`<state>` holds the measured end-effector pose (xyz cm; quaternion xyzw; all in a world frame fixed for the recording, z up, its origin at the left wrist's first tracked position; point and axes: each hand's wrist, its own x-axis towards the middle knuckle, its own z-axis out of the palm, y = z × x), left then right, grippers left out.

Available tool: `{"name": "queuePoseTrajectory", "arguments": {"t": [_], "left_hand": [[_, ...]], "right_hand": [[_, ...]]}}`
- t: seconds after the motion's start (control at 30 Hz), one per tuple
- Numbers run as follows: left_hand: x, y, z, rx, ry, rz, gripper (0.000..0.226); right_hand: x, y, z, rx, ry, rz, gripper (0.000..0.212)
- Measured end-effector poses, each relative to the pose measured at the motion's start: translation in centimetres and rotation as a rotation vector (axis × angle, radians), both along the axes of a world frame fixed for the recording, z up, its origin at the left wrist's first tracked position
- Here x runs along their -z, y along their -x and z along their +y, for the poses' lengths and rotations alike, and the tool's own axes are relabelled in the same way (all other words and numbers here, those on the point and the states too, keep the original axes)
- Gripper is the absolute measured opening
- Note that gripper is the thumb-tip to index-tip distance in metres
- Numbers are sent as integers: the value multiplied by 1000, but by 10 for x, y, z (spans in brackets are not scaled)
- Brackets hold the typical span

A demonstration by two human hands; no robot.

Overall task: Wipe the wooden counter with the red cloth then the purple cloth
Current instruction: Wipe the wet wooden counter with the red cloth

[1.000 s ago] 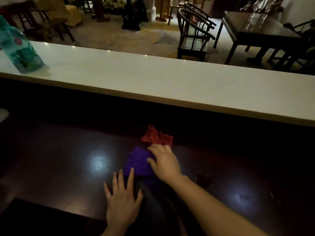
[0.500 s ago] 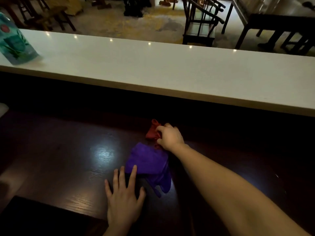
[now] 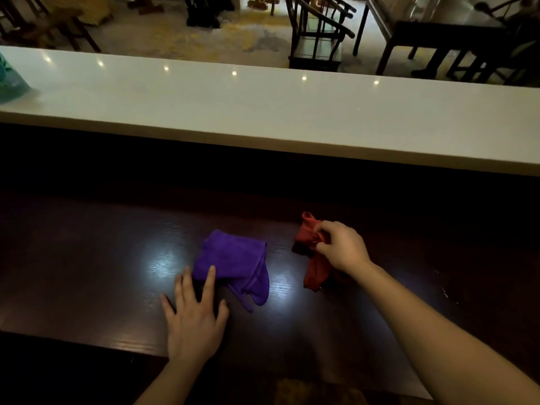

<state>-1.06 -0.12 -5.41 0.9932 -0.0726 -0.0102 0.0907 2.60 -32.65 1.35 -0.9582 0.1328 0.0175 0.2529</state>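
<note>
- A person's right hand [image 3: 343, 249] is pinching the red cloth [image 3: 311, 252], fingers closed on its bunched upper part, with the rest of the fabric trailing down toward the near edge.
- The red cloth is sitting on the dark wooden counter [image 3: 87, 258], to the right of the purple cloth [image 3: 233, 260] and apart from it, a strip of bare wood showing between the two.
- The left hand [image 3: 194, 317] is lying flat on the counter with fingers spread and holding nothing; its index fingertip is resting on the near left corner of the purple cloth.
- The purple cloth is lying folded and rumpled near the middle of the counter, one corner drooping toward the person.
- Ceiling lights are glinting off the polished wood on both sides of the purple cloth.
- A white ledge [image 3: 263, 106] is running across behind the counter, with a teal package [image 3: 10, 80] at its far left edge, mostly cut off.
- Dark chairs [image 3: 318, 33] and a table [image 3: 438, 27] are standing in the dim room beyond.
</note>
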Motion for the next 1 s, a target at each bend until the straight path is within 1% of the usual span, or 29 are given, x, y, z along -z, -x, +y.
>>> {"name": "queuePoseTrajectory", "arguments": {"t": [0.1, 0.2, 0.27, 0.37, 0.43, 0.47, 0.57, 0.67, 0.73, 0.8, 0.87, 0.93, 1.0], "left_hand": [[-3, 3, -3, 47, -6, -34, 75], [-9, 5, -23, 153, 25, -89, 74], [-13, 4, -47, 202, 36, -90, 73], [-13, 6, -78, 217, 46, -30, 67], [-6, 8, -85, 216, 8, -10, 67], [-2, 8, -86, 218, -23, -12, 67], [3, 4, -85, 209, -69, -17, 69], [2, 5, -86, 206, -70, -13, 68], [2, 5, -86, 203, -64, -1, 68], [2, 5, -85, 199, -56, -3, 69], [3, 5, -85, 205, -49, -8, 68], [4, 5, -85, 202, -49, -10, 68], [4, 5, -86, 198, -56, -5, 69]], "right_hand": [[-2, 25, -15, 65, 10, -23, 32], [0, 48, -34, 160, 15, -57, 34], [4, 61, -43, 185, 49, -24, 39], [22, 83, -42, 129, 184, 57, 50], [39, 95, -34, 57, 333, 47, 55], [48, 99, -32, 14, 361, 29, 58], [68, 91, -43, -38, 278, -45, 58], [72, 73, -54, 40, 182, -146, 50], [71, 66, -54, 102, 111, -162, 49], [72, 78, -44, 138, 60, -179, 49], [75, 109, -29, 85, 83, -215, 51], [81, 147, -12, -68, 153, -201, 55], [82, 163, -14, -189, 205, -167, 56]]}}
